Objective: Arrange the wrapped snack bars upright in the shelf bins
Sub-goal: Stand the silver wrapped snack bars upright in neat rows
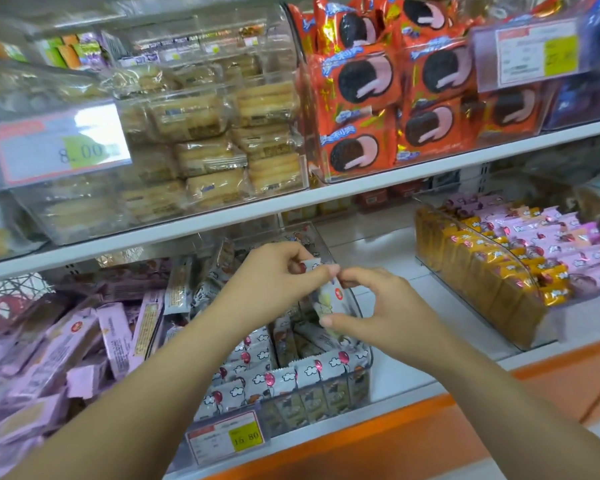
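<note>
**Both hands on one bar, over the middle bin**

I have my left hand (278,271) and my right hand (385,313) meeting over the clear bin (368,348) on the lower shelf. Between them is one white wrapped snack bar (326,301). The left thumb and fingers are curled in, pinching the bar's upper end. The right hand takes it from the other side, with the forefinger bent onto the upper part and the thumb pressed against the lower part. Its other fingers are tucked behind, where I cannot see them. The bar hangs tilted in the air above the bin's contents, touching nothing but my fingers as far as I can tell.

Below it, a front row of bars (312,374) with the same cloud and balloon print stands upright against the bin's front wall. More lie loosely behind. A price tag (227,439) is fixed to the front.

In the bin to the left, lilac bars (84,341) are heaped at all angles. Well off to the right, yellow packs (482,271) stand in tidy ranks with pink packs (551,237) beside them. On the shelf above, orange cookie packs (361,98) and pale biscuits (205,133) sit in clear bins.
</note>
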The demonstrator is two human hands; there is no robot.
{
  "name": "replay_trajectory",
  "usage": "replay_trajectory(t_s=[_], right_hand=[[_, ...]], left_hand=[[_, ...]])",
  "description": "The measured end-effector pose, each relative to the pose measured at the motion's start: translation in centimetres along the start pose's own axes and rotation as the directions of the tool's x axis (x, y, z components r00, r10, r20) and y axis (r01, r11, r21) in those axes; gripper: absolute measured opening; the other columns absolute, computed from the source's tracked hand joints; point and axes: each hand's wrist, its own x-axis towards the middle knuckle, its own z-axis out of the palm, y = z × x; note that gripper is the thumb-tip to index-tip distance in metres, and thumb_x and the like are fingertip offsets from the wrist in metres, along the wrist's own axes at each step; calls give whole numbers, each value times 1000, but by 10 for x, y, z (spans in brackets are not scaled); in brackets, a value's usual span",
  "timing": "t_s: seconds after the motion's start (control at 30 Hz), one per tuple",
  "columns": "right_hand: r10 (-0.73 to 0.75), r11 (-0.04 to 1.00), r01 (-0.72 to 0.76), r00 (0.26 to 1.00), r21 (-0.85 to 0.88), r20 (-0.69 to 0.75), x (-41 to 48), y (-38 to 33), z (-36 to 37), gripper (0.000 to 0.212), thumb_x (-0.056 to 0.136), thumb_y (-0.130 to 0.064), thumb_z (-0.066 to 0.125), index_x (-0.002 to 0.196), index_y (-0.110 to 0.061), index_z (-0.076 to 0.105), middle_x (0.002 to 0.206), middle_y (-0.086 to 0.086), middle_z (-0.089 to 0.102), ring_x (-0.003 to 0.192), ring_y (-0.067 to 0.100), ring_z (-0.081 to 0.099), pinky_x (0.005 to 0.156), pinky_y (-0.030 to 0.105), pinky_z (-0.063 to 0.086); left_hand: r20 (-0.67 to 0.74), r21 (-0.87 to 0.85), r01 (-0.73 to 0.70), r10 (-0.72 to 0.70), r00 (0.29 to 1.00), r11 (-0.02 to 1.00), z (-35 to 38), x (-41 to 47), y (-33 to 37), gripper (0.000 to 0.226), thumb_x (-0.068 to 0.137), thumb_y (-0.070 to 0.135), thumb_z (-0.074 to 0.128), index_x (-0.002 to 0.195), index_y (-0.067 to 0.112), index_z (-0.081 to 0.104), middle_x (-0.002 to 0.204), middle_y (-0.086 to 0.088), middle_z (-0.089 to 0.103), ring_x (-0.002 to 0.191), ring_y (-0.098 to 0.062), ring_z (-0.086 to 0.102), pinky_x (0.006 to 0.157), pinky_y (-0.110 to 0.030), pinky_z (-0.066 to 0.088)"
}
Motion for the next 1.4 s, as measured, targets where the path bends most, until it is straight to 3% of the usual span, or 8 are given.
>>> replay_trajectory(t_s=[0.17,0.27,0.37,0.53,0.73,0.9,1.17,1.4], right_hand=[[36,960,-22,998,280,-47,4,2,-4,25,81,-15,71,103,-24,65,87,-8,72,83,6,65,74,19,51],[106,904,-42,986,425,-129,4,5,-10,26,84,-8,66,102,-26,59,91,-2,72,82,16,68,75,32,57],[144,861,-43,976,507,-162,4,10,-16,26,86,-4,63,104,-23,57,88,-3,72,75,11,67,67,22,55],[248,793,-120,959,597,-137,4,17,-27,26,87,-1,59,103,-21,59,85,-5,72,80,9,67,67,19,53],[290,811,-189,952,553,-99,-1,25,-31,25,86,-2,60,102,-21,60,86,-1,73,77,11,66,65,16,51],[286,832,-226,957,507,-44,-2,31,-30,29,86,-3,62,104,-26,60,90,-3,73,79,12,67,68,18,50],[298,852,-246,954,463,-43,0,33,-27,31,85,-8,64,104,-32,59,94,-4,72,87,18,66,78,29,51],[289,868,-244,956,432,-40,1,31,-28,27,85,-11,64,101,-32,59,93,-7,72,89,18,66,81,30,51]], left_hand=[[36,-236,51,-43,998,971,-5,-1,-1,35,82,51,57,87,17,65,72,3,70,67,-9,68,76,-27,53],[155,-89,80,-66,986,993,-8,0,-16,23,92,41,52,92,22,65,84,8,71,76,1,66,81,-23,50],[299,90,62,-86,950,994,-2,6,-31,16,92,36,55,102,28,64,93,17,64,80,7,59,70,-9,41],[451,241,-45,-70,890,970,11,25,-40,21,91,31,59,111,28,63,101,17,59,89,5,54,75,-11,39],[681,263,-38,-157,716,964,29,39,-46,37,85,19,69,119,28,62,100,19,62,100,-19,63,89,-30,50],[747,319,-120,-172,642,940,31,48,-56,37,83,24,70,119,28,63,114,17,57,107,-8,53,96,-26,37],[746,335,-146,-167,644,931,44,53,-62,60,82,22,71,137,25,46,137,9,50,119,-9,48,99,-19,34],[784,475,-414,-160,600,776,63,50,-62,74,84,10,62,145,37,31,148,6,36,106,-12,46,71,-15,33]])
